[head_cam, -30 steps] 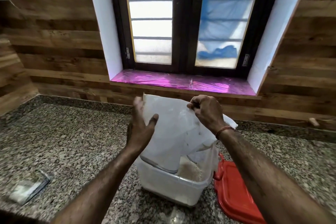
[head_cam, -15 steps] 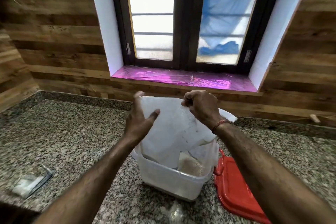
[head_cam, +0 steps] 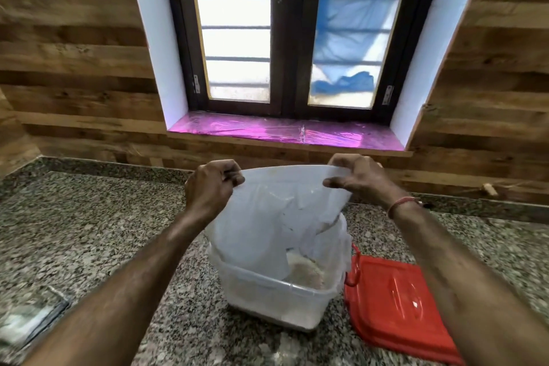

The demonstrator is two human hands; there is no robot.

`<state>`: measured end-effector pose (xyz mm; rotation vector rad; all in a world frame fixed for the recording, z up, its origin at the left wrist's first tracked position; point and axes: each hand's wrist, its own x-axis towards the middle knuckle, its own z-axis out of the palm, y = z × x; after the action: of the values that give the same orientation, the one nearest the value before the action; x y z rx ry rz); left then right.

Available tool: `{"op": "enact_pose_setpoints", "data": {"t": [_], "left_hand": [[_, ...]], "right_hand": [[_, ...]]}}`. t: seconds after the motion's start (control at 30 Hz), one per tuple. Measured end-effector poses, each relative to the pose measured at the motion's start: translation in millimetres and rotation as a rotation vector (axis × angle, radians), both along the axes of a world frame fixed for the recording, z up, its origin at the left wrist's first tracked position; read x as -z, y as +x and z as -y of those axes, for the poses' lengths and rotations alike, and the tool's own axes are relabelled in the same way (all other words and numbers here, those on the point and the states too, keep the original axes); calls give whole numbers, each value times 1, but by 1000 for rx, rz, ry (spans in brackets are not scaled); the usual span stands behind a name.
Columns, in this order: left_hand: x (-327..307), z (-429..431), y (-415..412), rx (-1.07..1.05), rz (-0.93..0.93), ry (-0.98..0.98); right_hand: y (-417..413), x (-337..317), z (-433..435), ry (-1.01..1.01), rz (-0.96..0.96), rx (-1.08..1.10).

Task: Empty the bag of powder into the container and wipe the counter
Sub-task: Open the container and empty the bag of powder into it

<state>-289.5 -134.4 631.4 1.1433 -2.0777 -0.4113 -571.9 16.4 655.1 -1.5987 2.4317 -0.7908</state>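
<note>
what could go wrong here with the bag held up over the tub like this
The white plastic bag is pinched at its top corners by the left hand and right hand; its open end hangs just inside the clear container. Lifting higher could spill powder onto the granite counter or red lid. The light container might also tip.

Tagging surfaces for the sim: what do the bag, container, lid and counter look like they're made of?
Bag: thin whitish plastic film, creased and limp between the hands.
Container: translucent, cloudy rigid plastic; powder shows through the wall.
Lid: glossy red moulded plastic, with highlights.
Counter: speckled grey-brown stone, likely polished granite.
</note>
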Motion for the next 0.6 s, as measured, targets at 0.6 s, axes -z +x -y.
{"op": "enact_pose_setpoints", "data": {"t": [0.6], "left_hand": [[24, 63, 6, 190, -262, 370]], "right_hand": [[27, 79, -14, -463, 779, 157]]}}
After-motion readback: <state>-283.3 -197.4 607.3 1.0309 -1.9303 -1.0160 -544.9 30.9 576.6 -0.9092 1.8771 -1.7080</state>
